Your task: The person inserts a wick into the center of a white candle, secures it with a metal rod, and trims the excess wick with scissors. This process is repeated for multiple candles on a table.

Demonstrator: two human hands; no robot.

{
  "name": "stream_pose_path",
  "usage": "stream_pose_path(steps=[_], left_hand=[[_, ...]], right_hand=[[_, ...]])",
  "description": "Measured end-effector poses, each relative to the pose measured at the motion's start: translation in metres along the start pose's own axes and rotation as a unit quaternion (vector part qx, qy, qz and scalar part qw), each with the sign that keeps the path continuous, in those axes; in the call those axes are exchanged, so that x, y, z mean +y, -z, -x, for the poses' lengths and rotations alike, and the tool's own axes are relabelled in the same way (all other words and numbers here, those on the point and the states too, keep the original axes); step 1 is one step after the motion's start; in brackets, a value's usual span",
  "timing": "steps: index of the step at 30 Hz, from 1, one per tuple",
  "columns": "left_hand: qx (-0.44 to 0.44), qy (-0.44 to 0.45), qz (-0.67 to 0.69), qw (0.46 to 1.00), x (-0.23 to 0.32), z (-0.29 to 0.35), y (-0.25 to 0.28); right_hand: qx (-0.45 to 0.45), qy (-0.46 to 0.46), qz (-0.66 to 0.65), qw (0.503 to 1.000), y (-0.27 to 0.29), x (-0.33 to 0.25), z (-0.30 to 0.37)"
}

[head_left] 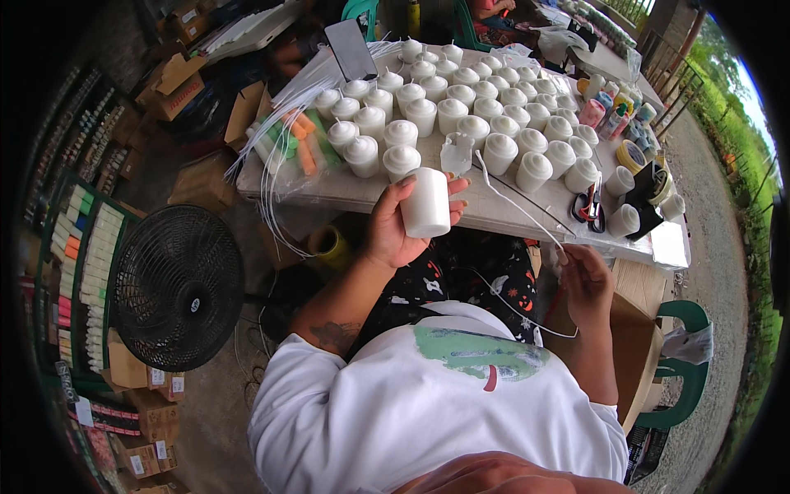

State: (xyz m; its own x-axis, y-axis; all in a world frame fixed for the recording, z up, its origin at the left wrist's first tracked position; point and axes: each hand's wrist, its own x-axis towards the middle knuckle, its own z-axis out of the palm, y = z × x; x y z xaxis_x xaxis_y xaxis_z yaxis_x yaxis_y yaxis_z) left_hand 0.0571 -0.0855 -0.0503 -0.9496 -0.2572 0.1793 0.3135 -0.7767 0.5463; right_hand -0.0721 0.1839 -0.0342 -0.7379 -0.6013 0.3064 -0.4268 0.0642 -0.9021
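My left hand (388, 226) is wrapped round a white pillar candle (426, 204), held up in front of the table's near edge. Pinched in my right hand (588, 284) is a long white wick (520, 204); one end reaches up over the table edge and the rest loops down across my lap. Rows of white candles (500, 154) with domed tops stand on the table (284, 191) beyond my hands. Just behind the held candle is a small clear, whitish container (456, 155). A thin dark rod (535, 206) lies beside the wick.
A bundle of white wicks (280, 136) hangs off the table's left side, near a propped phone (350, 51). Red-handled scissors (587, 207), tape rolls (632, 156) and coloured bottles sit at right. A black fan (179, 288) stands left; a green chair (687, 362) is at right.
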Motion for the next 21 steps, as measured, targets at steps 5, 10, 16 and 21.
stream_pose_path(steps=[5,10,16,21], left_hand=[[-0.126,0.047,-0.068,0.989,0.003,0.013,-0.002],[-0.148,0.019,-0.118,0.982,0.003,0.005,-0.023],[-0.139,0.011,-0.094,0.986,-0.004,0.006,-0.019],[-0.152,0.036,-0.143,0.977,-0.013,0.004,-0.027]], right_hand=[[-0.018,0.009,0.072,0.997,-0.006,0.009,-0.008],[-0.033,-0.008,0.119,0.992,-0.008,0.009,0.0],[-0.111,-0.08,0.072,0.988,-0.011,0.011,0.012],[-0.143,-0.159,-0.008,0.977,-0.014,-0.002,-0.004]])
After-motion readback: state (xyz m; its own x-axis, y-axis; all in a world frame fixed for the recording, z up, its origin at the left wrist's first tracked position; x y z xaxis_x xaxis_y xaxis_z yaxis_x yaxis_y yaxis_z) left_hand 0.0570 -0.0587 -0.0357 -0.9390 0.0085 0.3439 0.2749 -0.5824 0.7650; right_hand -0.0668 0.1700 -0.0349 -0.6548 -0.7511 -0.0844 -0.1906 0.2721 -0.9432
